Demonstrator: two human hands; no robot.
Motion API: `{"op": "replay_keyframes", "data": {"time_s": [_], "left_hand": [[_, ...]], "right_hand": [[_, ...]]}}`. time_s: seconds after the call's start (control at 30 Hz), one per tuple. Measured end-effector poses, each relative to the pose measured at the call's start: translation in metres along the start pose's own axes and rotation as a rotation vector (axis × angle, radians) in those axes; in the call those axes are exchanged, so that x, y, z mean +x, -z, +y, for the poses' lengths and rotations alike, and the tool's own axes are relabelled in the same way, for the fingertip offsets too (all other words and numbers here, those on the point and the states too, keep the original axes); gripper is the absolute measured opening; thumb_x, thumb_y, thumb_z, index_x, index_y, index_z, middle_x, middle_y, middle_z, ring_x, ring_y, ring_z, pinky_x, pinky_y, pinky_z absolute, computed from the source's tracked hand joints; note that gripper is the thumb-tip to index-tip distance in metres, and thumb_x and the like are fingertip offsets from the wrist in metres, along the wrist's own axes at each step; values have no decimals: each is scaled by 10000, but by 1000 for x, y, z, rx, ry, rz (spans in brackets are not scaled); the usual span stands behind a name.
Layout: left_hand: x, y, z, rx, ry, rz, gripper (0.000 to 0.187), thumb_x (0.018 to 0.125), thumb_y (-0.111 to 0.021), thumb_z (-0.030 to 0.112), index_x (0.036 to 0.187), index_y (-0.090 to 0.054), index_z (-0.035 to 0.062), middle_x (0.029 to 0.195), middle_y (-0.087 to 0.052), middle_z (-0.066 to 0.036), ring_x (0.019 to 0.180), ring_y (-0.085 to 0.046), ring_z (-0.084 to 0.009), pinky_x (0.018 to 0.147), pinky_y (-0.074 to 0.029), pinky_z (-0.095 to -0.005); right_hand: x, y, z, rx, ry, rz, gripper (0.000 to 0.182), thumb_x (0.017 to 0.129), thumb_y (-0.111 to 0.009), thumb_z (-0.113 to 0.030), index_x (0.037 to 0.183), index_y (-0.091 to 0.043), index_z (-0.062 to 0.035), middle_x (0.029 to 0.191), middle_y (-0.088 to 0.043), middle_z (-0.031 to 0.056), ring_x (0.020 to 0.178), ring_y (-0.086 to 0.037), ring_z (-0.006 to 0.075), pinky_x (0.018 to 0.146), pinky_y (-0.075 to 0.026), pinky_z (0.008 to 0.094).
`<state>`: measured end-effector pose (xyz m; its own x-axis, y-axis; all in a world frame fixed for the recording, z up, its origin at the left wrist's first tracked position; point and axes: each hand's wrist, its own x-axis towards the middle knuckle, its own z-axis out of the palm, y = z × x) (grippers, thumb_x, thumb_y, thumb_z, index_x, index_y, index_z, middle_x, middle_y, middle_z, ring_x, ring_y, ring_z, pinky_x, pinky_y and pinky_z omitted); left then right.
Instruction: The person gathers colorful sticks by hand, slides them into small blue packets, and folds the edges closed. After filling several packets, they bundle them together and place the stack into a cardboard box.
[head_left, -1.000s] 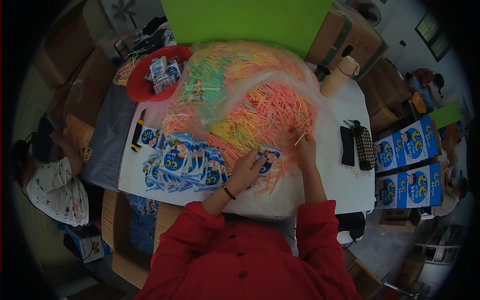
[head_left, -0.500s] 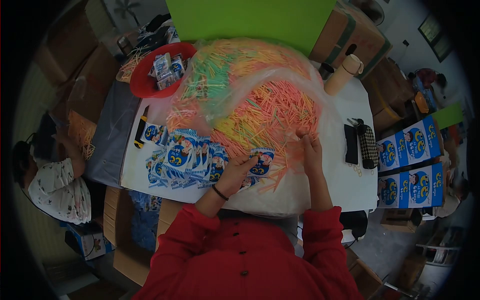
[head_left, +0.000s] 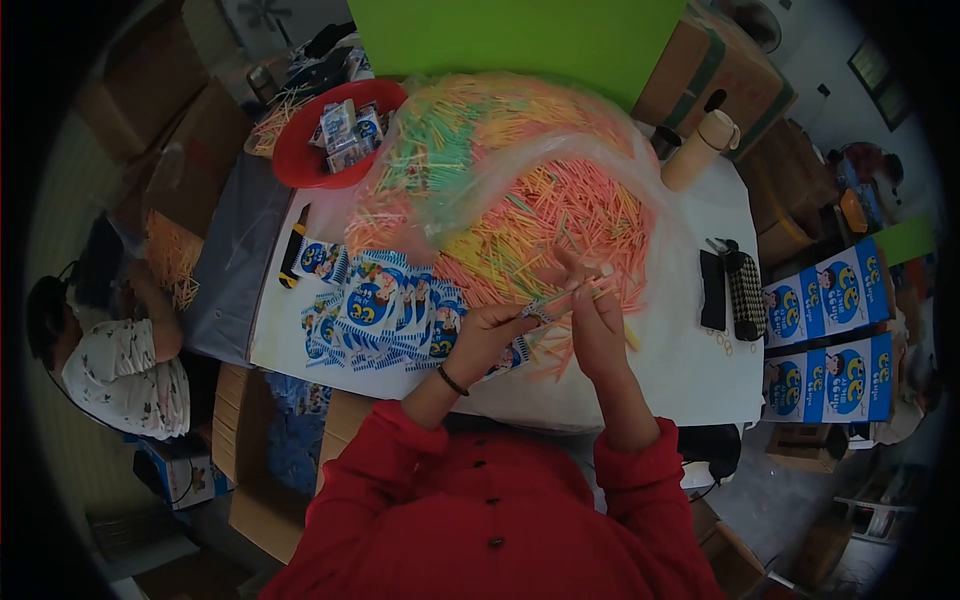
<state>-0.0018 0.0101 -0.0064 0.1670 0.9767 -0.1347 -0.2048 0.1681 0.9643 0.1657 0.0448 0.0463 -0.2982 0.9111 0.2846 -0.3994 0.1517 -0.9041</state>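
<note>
My left hand (head_left: 488, 336) pinches a small blue-and-white printed packet (head_left: 540, 309), now turned almost edge-on. Close against the packet's far end is my right hand (head_left: 598, 312), its thumb and fingers closed around a few thin pale sticks (head_left: 603, 285); the exact number is hidden. Behind both hands lies a big heap of pink, yellow and green sticks (head_left: 570, 200) in a clear plastic bag (head_left: 437, 228). Several matching packets (head_left: 372, 300) overlap in a pile left of my left hand. A few loose sticks (head_left: 556, 352) lie below my hands.
A red bowl (head_left: 290, 165) with small packs stands at the back left, near a yellow-black cutter (head_left: 292, 255). To the right are a beige flask (head_left: 700, 150), a checked pouch (head_left: 745, 295) and printed boxes (head_left: 830, 375). Another person (head_left: 125, 370) sits at left.
My right hand has come left from the bag's edge to the packet, now with sticks in its fingers. My left hand has moved slightly right and tipped the packet edge-on.
</note>
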Motion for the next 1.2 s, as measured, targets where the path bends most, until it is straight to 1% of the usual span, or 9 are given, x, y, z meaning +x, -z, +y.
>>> {"op": "replay_keyframes", "data": {"time_s": [0.17,0.23,0.33,0.5,0.6,0.87,0.93,1.03,1.2], "left_hand": [[-2,0,1,-8,-68,3,179,894,-641,59,1058,-702,21,835,-674,25,675,-557,-7,571,-438,-174],[-4,-4,6,11,-122,5,172,903,-626,53,1057,-697,26,836,-664,33,663,-550,-6,556,-432,-177],[-8,-7,13,-58,-57,-33,206,920,-591,38,1111,-666,18,954,-672,9,769,-594,-33,643,-474,-196],[-13,-4,21,-241,-129,-137,261,926,-553,-5,1181,-604,18,1097,-658,-42,1043,-603,-114,889,-485,-258],[-37,9,48,-343,-107,-56,257,909,-573,-29,1159,-593,25,1079,-664,-57,1028,-625,-139,888,-500,-272],[-59,112,129,547,-103,381,284,891,-649,107,1138,-581,-14,991,-628,-84,897,-605,-148,809,-481,-279],[-53,131,116,1322,-296,367,417,860,-674,188,1206,-559,-13,1033,-578,-143,998,-543,-257,913,-418,-364],[-52,135,109,1194,-293,398,483,849,-671,215,1267,-543,10,1152,-549,-164,1109,-466,-331,998,-325,-428],[-57,117,122,1337,-382,518,526,840,-682,220,1305,-528,29,1223,-534,-156,1115,-469,-326,995,-322,-457]], "right_hand": [[-2,12,20,-102,-91,-83,139,1017,-390,-170,1007,-512,-106,1300,-559,135,1359,-371,273,1136,-190,461],[-4,20,22,-777,55,-365,161,992,-440,-166,1102,-522,-82,1383,-485,119,1367,-359,265,1143,-172,462],[-8,15,8,-831,0,-422,394,941,-535,-180,1318,-463,-92,1294,-550,9,1397,-309,251,1155,-45,484],[-3,19,-18,-474,8,-289,540,920,-549,-186,1414,-369,-61,1438,-426,89,1400,-303,263,1162,-109,449],[-4,39,-25,-300,23,-165,553,917,-550,-179,1414,-352,-36,1459,-396,130,1396,-308,260,1157,-167,422],[-7,96,-19,-350,-39,399,276,986,-510,-166,1203,-558,-3,1124,-625,70,1043,-582,142,944,-438,292],[2,114,-6,-390,-14,421,235,978,-534,-152,1161,-577,-9,1036,-633,25,952,-580,100,866,-459,262],[19,132,9,-883,-160,360,238,944,-564,-103,1168,-573,-23,1029,-641,58,940,-611,176,843,-477,287],[65,162,39,-1629,125,81,447,747,-585,45,1185,-559,-36,1113,-585,171,1031,-567,361,867,-478,413]]}}
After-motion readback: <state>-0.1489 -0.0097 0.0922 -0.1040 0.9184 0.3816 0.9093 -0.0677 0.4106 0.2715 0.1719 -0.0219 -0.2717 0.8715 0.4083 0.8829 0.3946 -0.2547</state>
